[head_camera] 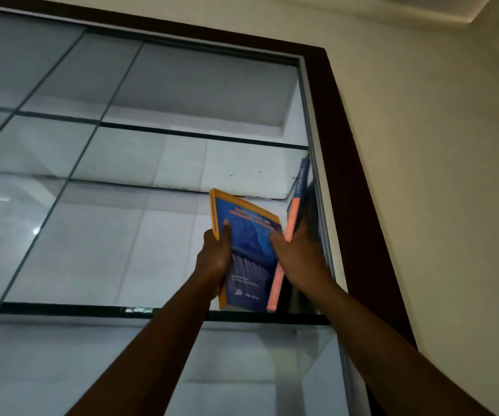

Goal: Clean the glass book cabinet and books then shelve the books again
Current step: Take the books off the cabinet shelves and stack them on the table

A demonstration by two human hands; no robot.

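Note:
I look up at the glass book cabinet (164, 163). A blue book with an orange-yellow spine (249, 235) stands tilted on the glass shelf (62, 309) near the cabinet's right end. My left hand (213, 259) grips its spine, thumb on the cover. A second blue book with a salmon spine (296, 202) leans against the right side. My right hand (296, 253) lies between the two books, fingers straight and pressing against the salmon spine.
A dark brown wooden frame (347, 163) borders the cabinet on the top and right, with a cream wall (437, 145) beyond. Glass shelves above and below and the compartments to the left hold no books. Thin metal rails run along the right edge.

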